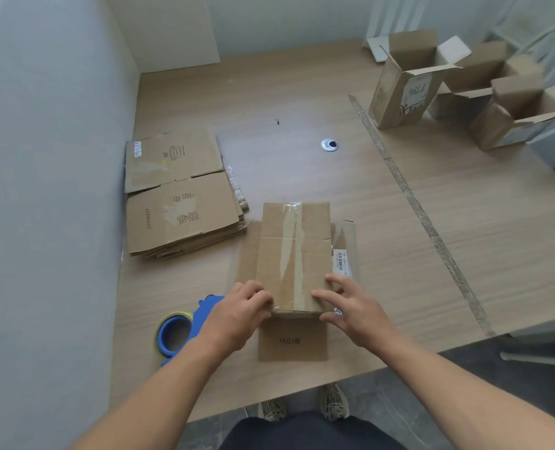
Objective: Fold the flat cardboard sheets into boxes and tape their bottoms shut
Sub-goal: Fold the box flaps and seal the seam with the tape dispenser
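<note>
Table (302, 102): pale wood-grain top, walls at left and rear.
- 1 stack of flat cardboard sheets (182, 193), left edge.
- 1 box (294, 254), near centre, taped face up, loose flaps spread on the top.
- 1 blue tape dispenser (178, 329), just left of the box.
- 1 round metal grommet (329, 145), mid-table.
- 1 long strip of clear tape (415, 206), diagonal, at right.
- Several open boxes (402, 82), far right corner.
- 1 white panel (172, 30), leaning at rear.
</note>
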Available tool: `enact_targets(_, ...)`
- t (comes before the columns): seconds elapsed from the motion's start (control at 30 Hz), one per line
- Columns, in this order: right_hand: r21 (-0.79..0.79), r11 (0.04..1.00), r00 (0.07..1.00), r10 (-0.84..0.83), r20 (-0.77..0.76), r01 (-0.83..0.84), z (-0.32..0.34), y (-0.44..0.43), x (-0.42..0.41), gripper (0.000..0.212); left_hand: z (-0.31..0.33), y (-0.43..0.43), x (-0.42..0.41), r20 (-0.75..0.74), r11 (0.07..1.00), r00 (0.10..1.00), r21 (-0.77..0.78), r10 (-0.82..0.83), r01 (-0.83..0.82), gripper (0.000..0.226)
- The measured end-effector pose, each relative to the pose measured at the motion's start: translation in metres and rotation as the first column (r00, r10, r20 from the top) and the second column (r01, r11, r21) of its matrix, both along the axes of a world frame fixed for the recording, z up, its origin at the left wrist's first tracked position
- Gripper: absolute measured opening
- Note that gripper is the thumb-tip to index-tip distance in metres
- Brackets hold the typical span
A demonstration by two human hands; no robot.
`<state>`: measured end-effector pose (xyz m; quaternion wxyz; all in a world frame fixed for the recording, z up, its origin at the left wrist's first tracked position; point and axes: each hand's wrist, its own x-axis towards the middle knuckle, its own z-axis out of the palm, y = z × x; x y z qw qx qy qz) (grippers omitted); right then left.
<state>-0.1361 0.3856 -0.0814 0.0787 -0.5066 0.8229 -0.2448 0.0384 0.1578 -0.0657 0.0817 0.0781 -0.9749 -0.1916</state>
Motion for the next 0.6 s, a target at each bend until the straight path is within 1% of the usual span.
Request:
enact_targets(0.1, 0.008, 1.000, 0.999, 0.025, -0.040, -0.025, 0.003, -0.003, -0.003, 0.056, 0.001, 0.002, -0.004, -0.011, 0.991, 0.999, -0.121, -0.053, 0.051, 0.025)
enact_targets(0.2, 0.009, 0.997, 0.997, 0.073, -0.021, -0.073, 0.004, -0.002, -0.007, 0.065, 0.004, 0.006, -0.006, -0.013, 0.988, 0.999, -0.148, -0.047, 0.045, 0.027)
enact_targets(0.3, 0.056, 0.991, 0.991, 0.127, -0.033, -0.125, 0.005, -0.001, -0.016, 0.070, 0.009, 0.010, -0.010, 0.044, 0.981, 0.999, -0.195, -0.015, 0.024, 0.036)
enact_targets(0.37, 0.087, 0.985, 0.986, 0.156, -0.055, -0.151, 0.007, -0.003, -0.021, 0.070, 0.009, 0.013, -0.016, 0.041, 0.971, 0.999, -0.237, -0.008, 0.018, 0.035)
enact_targets(0.47, 0.117, 0.977, 0.975, 0.193, -0.106, -0.181, 0.011, -0.004, -0.026, 0.067, 0.005, 0.019, -0.021, 0.008, 0.961, 0.996, -0.263, -0.086, 0.085, 0.033)
enact_targets(0.53, 0.110, 0.974, 0.969, 0.212, -0.129, -0.199, 0.012, -0.003, -0.027, 0.064, 0.005, 0.021, -0.020, -0.010, 0.955, 0.991, -0.270, -0.131, 0.123, 0.038)
enact_targets(0.6, 0.081, 0.977, 0.966, 0.209, -0.151, -0.199, 0.010, -0.002, -0.026, 0.063, 0.006, 0.019, -0.018, -0.006, 0.961, 0.990, -0.241, -0.139, 0.134, 0.048)
